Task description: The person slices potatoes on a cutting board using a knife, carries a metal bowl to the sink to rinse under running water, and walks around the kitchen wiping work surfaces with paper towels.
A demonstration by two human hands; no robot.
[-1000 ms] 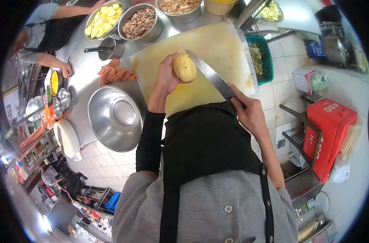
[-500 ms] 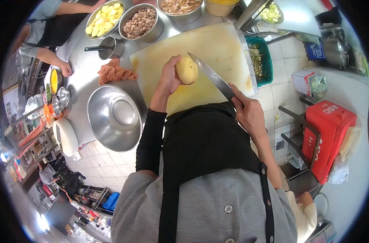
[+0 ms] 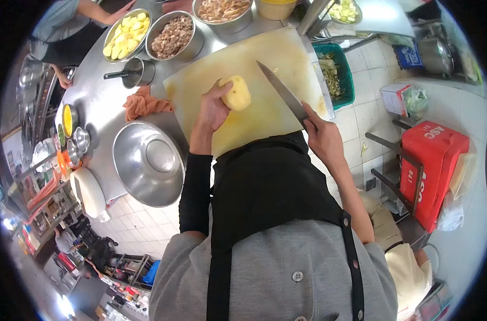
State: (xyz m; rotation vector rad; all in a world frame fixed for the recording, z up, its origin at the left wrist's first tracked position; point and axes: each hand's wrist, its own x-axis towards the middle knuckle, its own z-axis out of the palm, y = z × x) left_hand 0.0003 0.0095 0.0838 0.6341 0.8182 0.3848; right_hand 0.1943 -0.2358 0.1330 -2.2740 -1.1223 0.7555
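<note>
Beneath your cutting board the steel worktop shines. Your left hand holds a potato above the board, nearer its left edge; your right hand, by the near right corner, closes around a knife.

Knife handle part-hidden, tub cut off
</note>
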